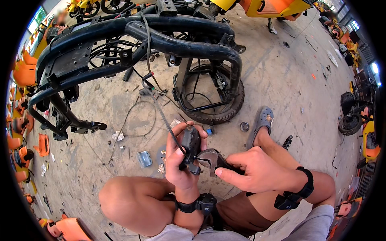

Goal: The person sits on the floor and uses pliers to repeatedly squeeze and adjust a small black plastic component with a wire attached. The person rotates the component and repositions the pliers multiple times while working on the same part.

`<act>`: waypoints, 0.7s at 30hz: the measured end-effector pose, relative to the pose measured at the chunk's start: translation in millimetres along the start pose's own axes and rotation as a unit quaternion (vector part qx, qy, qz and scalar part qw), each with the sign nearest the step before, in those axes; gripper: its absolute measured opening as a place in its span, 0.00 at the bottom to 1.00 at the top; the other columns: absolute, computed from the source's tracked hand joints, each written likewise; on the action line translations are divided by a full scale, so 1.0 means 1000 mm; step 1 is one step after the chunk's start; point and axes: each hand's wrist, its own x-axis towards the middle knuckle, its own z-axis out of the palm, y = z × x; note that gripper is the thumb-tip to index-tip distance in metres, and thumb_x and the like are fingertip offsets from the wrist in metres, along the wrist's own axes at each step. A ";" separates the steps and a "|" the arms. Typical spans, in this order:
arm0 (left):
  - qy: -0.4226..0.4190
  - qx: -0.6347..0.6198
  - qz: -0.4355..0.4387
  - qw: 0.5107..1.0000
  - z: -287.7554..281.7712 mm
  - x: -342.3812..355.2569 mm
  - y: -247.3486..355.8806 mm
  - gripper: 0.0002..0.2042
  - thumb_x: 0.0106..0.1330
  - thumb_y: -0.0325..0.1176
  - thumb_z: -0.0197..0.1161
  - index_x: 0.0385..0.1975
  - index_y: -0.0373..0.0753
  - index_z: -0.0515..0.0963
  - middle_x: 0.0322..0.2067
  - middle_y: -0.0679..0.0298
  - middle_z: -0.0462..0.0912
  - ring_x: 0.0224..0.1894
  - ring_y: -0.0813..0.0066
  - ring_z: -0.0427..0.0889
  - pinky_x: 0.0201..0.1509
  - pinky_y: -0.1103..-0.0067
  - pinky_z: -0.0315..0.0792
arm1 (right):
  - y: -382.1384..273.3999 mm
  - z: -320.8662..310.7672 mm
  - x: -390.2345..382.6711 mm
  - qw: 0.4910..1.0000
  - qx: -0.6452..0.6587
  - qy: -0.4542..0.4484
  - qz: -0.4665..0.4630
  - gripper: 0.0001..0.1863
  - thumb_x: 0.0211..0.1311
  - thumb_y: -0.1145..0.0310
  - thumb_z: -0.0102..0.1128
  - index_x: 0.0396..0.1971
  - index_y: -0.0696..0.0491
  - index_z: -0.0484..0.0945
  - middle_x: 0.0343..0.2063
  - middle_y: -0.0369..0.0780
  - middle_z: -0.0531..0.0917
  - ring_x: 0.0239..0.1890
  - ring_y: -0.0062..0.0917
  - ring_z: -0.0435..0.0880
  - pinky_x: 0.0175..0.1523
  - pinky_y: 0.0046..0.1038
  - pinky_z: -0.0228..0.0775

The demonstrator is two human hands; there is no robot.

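My left hand (181, 166) is closed around a black, caliper-like part (190, 141), held upright above the floor between my legs. A grey-black cable (161, 112) runs from beside that part up to the motorbike frame (177, 46). In my right hand (257, 170) is a worn steel tool (212, 158) with wide jaws and a dark handle; its exact kind cannot be told. The tool's jaws meet the right side of the black part, where a thin rod or cable end seems to stick out. My fingers hide most of the handle.
A tyred wheel (223, 114) lies under the black frame. Around me on the floor are a blue-grey bracket (144, 159), a metal ring (244, 127), a spring shock absorber (287, 142) and an orange panel (42, 145). Yellow bodywork (277, 8) stands behind, with a small motorbike (351, 120) at right.
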 end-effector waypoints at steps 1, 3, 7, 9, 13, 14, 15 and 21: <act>-0.003 0.009 0.003 1.000 0.000 -0.001 0.000 0.31 0.58 0.46 0.53 0.56 0.28 0.65 0.38 0.45 0.75 0.32 0.65 0.72 0.36 0.77 0.68 | -0.001 -0.001 0.000 1.000 0.003 -0.007 0.008 0.23 0.63 0.57 0.61 0.16 0.61 0.72 0.10 0.49 0.70 0.11 0.41 0.68 0.19 0.35 0.61; -0.004 0.030 0.011 0.999 0.002 -0.001 0.002 0.31 0.58 0.46 0.53 0.56 0.28 0.65 0.38 0.45 0.75 0.31 0.66 0.72 0.36 0.77 0.68 | -0.002 -0.001 0.000 1.000 0.009 -0.014 0.011 0.24 0.64 0.57 0.60 0.16 0.61 0.72 0.10 0.49 0.70 0.11 0.41 0.67 0.20 0.35 0.61; -0.003 0.075 0.030 0.997 0.003 -0.003 0.004 0.31 0.58 0.46 0.54 0.56 0.27 0.65 0.38 0.46 0.75 0.31 0.67 0.72 0.35 0.79 0.67 | -0.003 -0.002 0.000 1.000 0.000 -0.024 0.016 0.25 0.64 0.56 0.60 0.16 0.62 0.72 0.11 0.50 0.70 0.12 0.41 0.66 0.21 0.36 0.61; -0.003 0.090 0.039 0.995 0.005 -0.004 0.005 0.32 0.58 0.47 0.54 0.56 0.27 0.65 0.38 0.46 0.75 0.32 0.67 0.73 0.35 0.79 0.67 | -0.002 -0.003 -0.001 1.000 -0.001 -0.025 0.016 0.25 0.65 0.55 0.59 0.16 0.62 0.72 0.11 0.51 0.70 0.13 0.42 0.67 0.21 0.37 0.61; -0.006 0.087 0.041 0.995 0.007 -0.004 0.004 0.32 0.57 0.47 0.55 0.56 0.27 0.65 0.38 0.46 0.75 0.31 0.67 0.73 0.35 0.79 0.67 | -0.003 -0.003 -0.004 1.000 0.009 -0.012 -0.007 0.25 0.65 0.55 0.59 0.17 0.62 0.73 0.12 0.52 0.71 0.14 0.45 0.69 0.22 0.38 0.61; -0.011 0.083 0.039 0.996 0.006 -0.004 0.004 0.32 0.57 0.47 0.55 0.56 0.27 0.65 0.38 0.46 0.75 0.31 0.67 0.73 0.35 0.79 0.67 | -0.003 -0.004 -0.005 1.000 0.010 -0.015 -0.004 0.24 0.65 0.55 0.58 0.18 0.62 0.73 0.12 0.52 0.71 0.14 0.46 0.69 0.22 0.38 0.61; -0.014 0.079 0.035 0.996 0.005 -0.004 0.004 0.32 0.57 0.47 0.55 0.56 0.28 0.65 0.39 0.47 0.75 0.32 0.68 0.73 0.36 0.79 0.68 | -0.003 -0.005 -0.005 1.000 0.011 -0.019 -0.002 0.24 0.65 0.56 0.58 0.19 0.62 0.73 0.13 0.52 0.71 0.14 0.46 0.70 0.22 0.38 0.61; -0.017 0.051 0.027 0.998 0.005 -0.005 0.004 0.31 0.57 0.47 0.55 0.56 0.30 0.66 0.39 0.47 0.75 0.33 0.69 0.72 0.37 0.78 0.68 | -0.007 -0.006 -0.007 1.000 -0.003 -0.029 0.006 0.21 0.65 0.59 0.58 0.20 0.62 0.74 0.13 0.52 0.72 0.15 0.46 0.70 0.22 0.38 0.61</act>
